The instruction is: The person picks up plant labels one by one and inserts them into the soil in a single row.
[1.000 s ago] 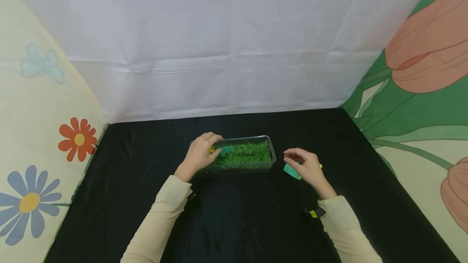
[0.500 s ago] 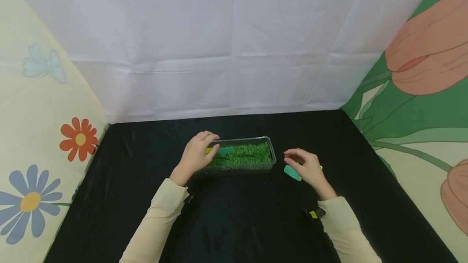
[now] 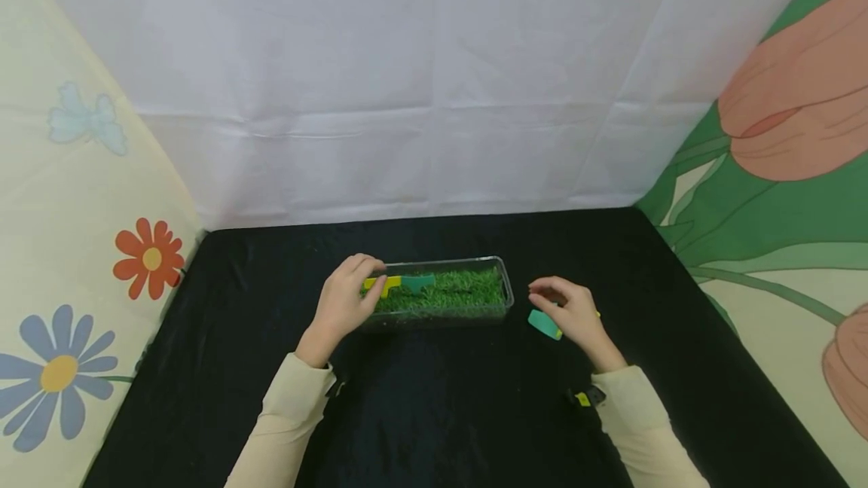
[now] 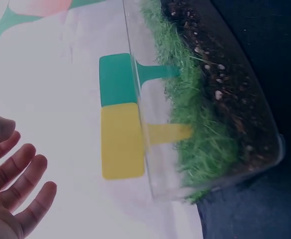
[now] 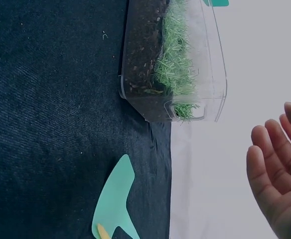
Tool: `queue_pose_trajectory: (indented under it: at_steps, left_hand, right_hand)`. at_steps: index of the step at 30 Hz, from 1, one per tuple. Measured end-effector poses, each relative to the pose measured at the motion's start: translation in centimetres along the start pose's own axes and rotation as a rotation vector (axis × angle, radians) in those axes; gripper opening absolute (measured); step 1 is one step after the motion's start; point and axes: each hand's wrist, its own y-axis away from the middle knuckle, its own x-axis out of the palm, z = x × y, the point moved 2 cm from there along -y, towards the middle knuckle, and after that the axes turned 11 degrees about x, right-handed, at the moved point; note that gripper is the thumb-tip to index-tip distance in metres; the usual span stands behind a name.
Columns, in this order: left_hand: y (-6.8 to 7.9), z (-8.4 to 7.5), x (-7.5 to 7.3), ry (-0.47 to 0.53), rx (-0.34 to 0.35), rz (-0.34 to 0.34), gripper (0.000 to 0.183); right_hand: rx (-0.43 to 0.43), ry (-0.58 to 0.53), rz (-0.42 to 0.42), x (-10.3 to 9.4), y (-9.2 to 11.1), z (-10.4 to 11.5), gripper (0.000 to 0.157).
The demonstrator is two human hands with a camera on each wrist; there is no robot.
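In the head view, a person's left hand (image 3: 342, 303) hovers by the left end of a clear container (image 3: 510, 294) of green grass (image 3: 468, 288), near a yellow tag (image 3: 383, 284) standing beside a green tag (image 3: 417, 283). The right hand (image 3: 568, 313), fingers loosely bent and holding nothing, is poised above a flat green piece (image 3: 545, 324) lying on the black-covered bench (image 3: 434, 405), well apart from the container's right end. White cloth (image 3: 339, 81) hangs behind.

The left wrist view shows the left hand's fingers spread and gently curved, gripping nothing and apart from both tags. The tags' heads stand edge to edge above the grass, their stems reaching down into it; dark soil (image 4: 225, 84) flecked with pale bits fills the container below.

In the right wrist view, the right hand's fingers are relaxed and unoccupied, apart from the container, while the green piece carries a touch of yellow.
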Motion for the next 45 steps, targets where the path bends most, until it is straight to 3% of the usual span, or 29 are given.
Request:
queue_pose_trajectory:
  at_steps: [14, 23, 30, 45]
  left_hand:
    - [4.5, 0.3, -1.3, 0.025, -0.156, -0.116, 0.013]
    - [7.3, 1.3, -1.7, 0.085, -0.268, -0.204, 0.013]
    - [8.0, 1.5, -2.2, 0.088, -0.301, -0.227, 0.011]
    - [8.1, 1.7, -2.2, 0.082, -0.279, -0.223, 0.011]
  right_hand:
    - [0.001, 0.092, -0.016, -0.4, 0.5, -0.1, 0.015]
    - [0.04, 0.125, -0.024, -0.5, 0.0, -4.4, 0.015]
    - [0.077, 0.166, -0.027, -1.4, -0.2, -5.7, 0.015]
    - [0.152, 0.272, 0.004, -3.5, -0.6, -7.5, 0.016]
